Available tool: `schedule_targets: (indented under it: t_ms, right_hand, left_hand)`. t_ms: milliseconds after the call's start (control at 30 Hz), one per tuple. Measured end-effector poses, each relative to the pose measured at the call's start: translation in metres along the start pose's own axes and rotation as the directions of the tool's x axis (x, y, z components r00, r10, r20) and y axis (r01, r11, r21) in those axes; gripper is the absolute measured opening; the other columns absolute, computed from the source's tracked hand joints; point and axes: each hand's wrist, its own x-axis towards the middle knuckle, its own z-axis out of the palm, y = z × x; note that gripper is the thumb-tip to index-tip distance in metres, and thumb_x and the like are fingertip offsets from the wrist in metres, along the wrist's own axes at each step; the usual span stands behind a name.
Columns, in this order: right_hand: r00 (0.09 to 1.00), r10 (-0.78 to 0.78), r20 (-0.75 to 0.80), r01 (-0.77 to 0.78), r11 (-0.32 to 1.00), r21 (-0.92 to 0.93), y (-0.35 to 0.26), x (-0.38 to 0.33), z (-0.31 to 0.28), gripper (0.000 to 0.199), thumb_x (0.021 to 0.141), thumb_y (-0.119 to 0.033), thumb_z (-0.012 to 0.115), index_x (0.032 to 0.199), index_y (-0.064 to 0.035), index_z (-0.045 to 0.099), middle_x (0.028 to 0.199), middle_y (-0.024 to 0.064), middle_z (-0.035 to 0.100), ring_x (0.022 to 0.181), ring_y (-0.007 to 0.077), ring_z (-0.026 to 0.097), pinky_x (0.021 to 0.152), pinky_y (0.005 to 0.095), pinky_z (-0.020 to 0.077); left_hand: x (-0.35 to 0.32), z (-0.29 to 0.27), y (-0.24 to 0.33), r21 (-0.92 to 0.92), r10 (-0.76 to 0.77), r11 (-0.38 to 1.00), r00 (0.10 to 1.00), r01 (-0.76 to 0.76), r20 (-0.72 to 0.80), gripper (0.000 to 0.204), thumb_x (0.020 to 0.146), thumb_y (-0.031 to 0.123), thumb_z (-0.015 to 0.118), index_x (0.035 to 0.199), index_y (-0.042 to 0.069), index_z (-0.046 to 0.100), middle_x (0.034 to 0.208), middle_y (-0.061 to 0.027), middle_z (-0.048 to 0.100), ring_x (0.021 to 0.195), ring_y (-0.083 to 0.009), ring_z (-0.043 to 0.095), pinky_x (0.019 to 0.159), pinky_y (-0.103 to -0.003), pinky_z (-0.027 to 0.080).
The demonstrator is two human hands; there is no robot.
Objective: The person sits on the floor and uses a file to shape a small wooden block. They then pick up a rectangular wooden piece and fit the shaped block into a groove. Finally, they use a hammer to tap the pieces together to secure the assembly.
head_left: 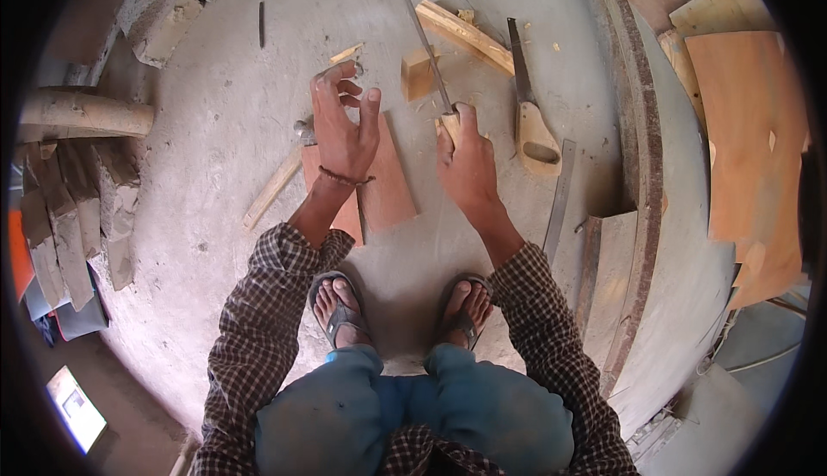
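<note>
My right hand (466, 159) is closed round the wooden handle of a long, thin metal file (419, 30), its blade pointing away and up to the far edge of the view. My left hand (345, 123) is raised with its fingers bent and apart, and nothing shows in it. Below it lie reddish-brown flat boards (387, 174), partly covered by my wrist. A hammer (274, 187) rests just left of them. Beyond the hands are a small pale wood block (418, 76) and a longer wooden strip (465, 35).
To the right lie a handsaw (527, 101) and a metal ruler (560, 196), near a curved rusty metal edge (642, 131). Plywood sheets (749, 140) lean further right. Bricks (65, 209) are stacked on the left. A thin dark rod (262, 24) lies far left on the floor.
</note>
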Motion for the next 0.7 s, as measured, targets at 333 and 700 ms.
schedule_targets:
  t_ms: [333,700]
  right_hand:
    - [0.999,-0.052,-0.013,0.053,0.999,0.014,0.028,-0.009,0.02,0.039,0.099,-0.012,0.062,0.133,-0.0042,0.045,0.091,0.0294,0.069,0.082,0.0524,0.067,0.07,0.0573,0.0532]
    - [0.98,0.127,0.156,-0.114,0.99,-0.089,0.055,-0.014,0.035,0.038,0.101,-0.016,0.058,0.135,-0.0038,0.045,0.094,0.0269,0.07,0.089,0.047,0.069,0.077,0.0569,0.0525]
  left_hand:
    - [0.003,0.023,-0.007,0.038,0.001,0.999,0.987,-0.007,0.159,0.056,0.101,0.038,0.069,0.136,-0.002,0.05,0.124,-0.0158,0.052,0.093,-0.0199,0.061,0.08,-0.034,0.056]
    - [0.014,0.05,-0.012,0.013,0.067,0.997,0.969,-0.073,0.237,0.044,0.095,0.021,0.075,0.129,0.0,0.054,0.115,-0.0158,0.058,0.088,-0.0228,0.064,0.075,-0.036,0.056]
